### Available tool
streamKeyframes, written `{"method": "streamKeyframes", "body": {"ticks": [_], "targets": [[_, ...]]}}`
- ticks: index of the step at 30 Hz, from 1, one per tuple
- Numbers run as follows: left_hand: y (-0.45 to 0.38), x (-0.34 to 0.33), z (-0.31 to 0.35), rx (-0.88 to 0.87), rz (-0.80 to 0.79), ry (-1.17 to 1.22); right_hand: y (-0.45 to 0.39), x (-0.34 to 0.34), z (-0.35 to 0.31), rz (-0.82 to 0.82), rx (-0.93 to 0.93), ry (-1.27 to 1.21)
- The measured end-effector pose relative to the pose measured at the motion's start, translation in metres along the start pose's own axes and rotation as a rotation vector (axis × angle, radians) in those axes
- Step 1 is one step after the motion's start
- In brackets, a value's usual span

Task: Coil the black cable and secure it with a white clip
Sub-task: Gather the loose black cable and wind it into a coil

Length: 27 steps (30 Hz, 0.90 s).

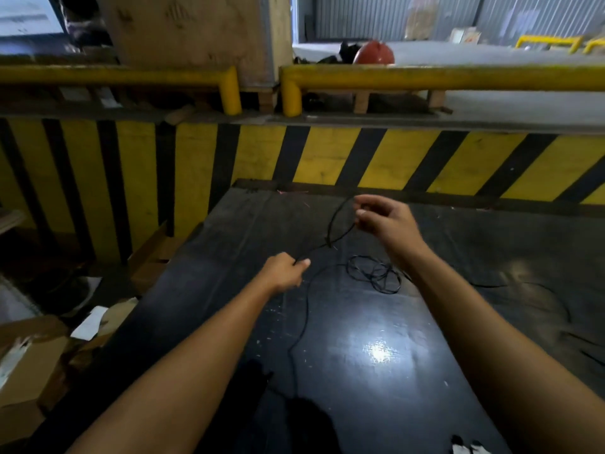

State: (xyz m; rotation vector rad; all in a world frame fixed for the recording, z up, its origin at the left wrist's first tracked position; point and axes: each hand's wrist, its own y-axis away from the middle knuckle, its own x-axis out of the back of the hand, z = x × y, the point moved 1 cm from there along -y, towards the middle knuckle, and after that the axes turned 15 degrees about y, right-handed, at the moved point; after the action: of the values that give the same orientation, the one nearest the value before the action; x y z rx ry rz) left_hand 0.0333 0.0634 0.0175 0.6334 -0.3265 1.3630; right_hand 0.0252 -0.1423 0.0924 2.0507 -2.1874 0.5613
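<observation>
Right now your left hand [285, 271] is clenched on the black cable [304, 309] over the middle of the table [425, 404], and your right hand [381, 217], raised toward the far edge, pinches the top of a narrow loop of it between thumb and fingertips. Both grips are closed on the cable.

To coil well, I'd keep the left grip as the gathering point and let the right hand draw each new loop to the same size as the first, laying it into the left hand without twisting. Feed slack slowly: a loose tangle of turns lies on the table just right of the left hand, and a quick pull would likely tighten it into a knot. Shake those turns open first if they snag.

The held loop is long and slim, its long axis running from the left grip up toward the far right. From the left hand one strand drops and trails back toward the near edge. No white clip can be made out with certainty, so locate it before the coil is finished.
</observation>
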Motion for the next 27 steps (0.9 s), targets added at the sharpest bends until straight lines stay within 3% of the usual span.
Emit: {"method": "streamKeyframes", "body": {"ticks": [3,6,10,15,20,24,27], "targets": [[0.03,0.027,0.058,-0.054,-0.281,0.293,-0.008,0.049,0.0,0.104,-0.004,0.253],[0.056,0.042,0.114,-0.159,-0.479,0.703,0.003,0.068,0.0,0.052,0.069,0.681],[0.074,0.035,0.174,-0.339,-0.516,1.088,0.032,0.055,-0.002,0.031,0.175,0.807],[0.075,0.02,0.203,-0.463,-0.48,1.344,0.047,0.061,-0.002,0.069,0.232,0.813],[0.085,0.011,0.22,-0.504,-0.533,1.333,0.047,0.104,-0.019,0.167,0.174,0.808],[0.087,0.019,0.241,-0.609,-0.346,1.352,0.057,0.11,-0.021,-0.078,0.16,0.764],[0.084,0.03,0.246,-0.721,-0.049,0.76,0.066,0.109,-0.013,-0.344,0.15,0.904]]}}
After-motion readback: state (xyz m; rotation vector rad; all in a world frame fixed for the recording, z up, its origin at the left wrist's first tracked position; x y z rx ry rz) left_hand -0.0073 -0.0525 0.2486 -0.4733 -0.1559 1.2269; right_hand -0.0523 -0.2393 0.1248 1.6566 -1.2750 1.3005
